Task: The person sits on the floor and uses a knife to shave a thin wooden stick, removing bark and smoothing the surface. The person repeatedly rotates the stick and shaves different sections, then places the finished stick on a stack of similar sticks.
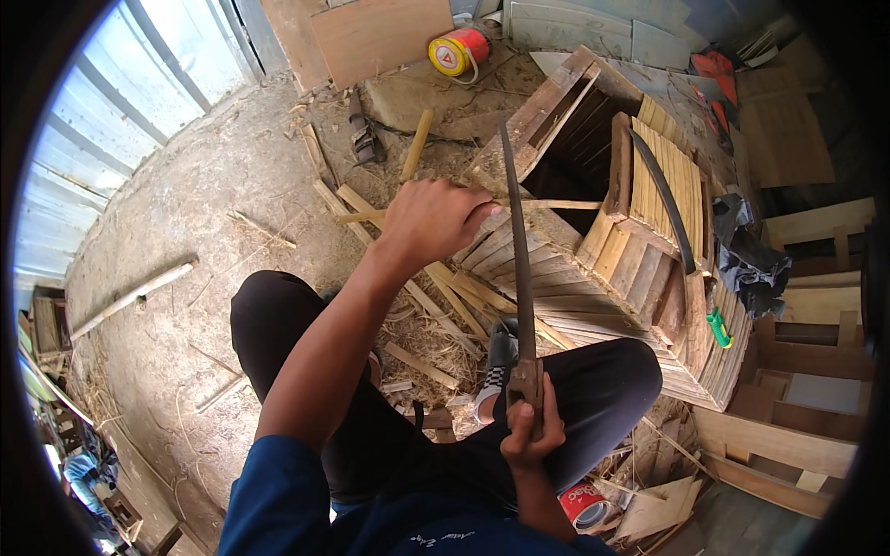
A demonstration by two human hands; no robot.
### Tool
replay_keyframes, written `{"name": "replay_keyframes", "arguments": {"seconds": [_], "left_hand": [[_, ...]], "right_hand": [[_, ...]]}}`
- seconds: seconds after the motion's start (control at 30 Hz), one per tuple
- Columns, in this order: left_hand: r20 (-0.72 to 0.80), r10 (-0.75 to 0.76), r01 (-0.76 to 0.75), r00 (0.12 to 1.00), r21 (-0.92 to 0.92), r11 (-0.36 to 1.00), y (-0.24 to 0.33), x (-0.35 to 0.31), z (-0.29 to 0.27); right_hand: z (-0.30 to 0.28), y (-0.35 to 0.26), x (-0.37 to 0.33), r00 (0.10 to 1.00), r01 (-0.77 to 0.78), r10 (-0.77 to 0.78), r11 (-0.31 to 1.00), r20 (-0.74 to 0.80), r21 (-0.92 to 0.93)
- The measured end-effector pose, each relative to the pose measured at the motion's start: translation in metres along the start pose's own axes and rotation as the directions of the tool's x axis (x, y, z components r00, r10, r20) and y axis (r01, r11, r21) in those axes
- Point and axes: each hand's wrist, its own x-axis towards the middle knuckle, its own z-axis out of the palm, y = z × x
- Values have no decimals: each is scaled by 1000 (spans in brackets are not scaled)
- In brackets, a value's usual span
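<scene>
My right hand (pixel 532 430) is closed round the wooden handle of a machete (pixel 521 269), above my right thigh. Its long, dark, narrow blade points away from me, the tip near the wooden crate. My left hand (pixel 434 219) is closed in a fist left of the blade, back of the hand up. A thin pale wooden strip (pixel 565 204) runs level with this fist, passes by the blade and reaches over the crate's opening. It seems to be in the fist, though the fingers hide the grip.
The slatted wooden crate (pixel 575 278) lies ahead on the right, carrying a dark curved blade (pixel 666 190) and a green-handled tool (pixel 718 328). Loose wood strips (pixel 445 310) litter the floor. A red-yellow bucket (pixel 459 52) lies far off; a red can (pixel 586 506) sits beside my right leg.
</scene>
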Motion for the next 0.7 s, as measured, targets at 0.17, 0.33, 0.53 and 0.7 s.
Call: {"name": "replay_keyframes", "arguments": {"seconds": [0.17,0.33,0.53,0.7], "left_hand": [[12,-33,33,999,-2,999,1,0,1],[-18,-11,11,1000,8,1000,1,-1,1],[-3,-20,20,1000,-13,1000,0,-1,2],[-3,-29,29,1000,4,1000,1,-1,2]], "right_hand": [[0,-4,-1,993,-115,114,992,21,49],[-1,-7,1,997,-73,73,997,21,35],[1,-12,3,991,-121,117,990,60,69],[2,-11,4,999,-42,40,998,31,53]]}}
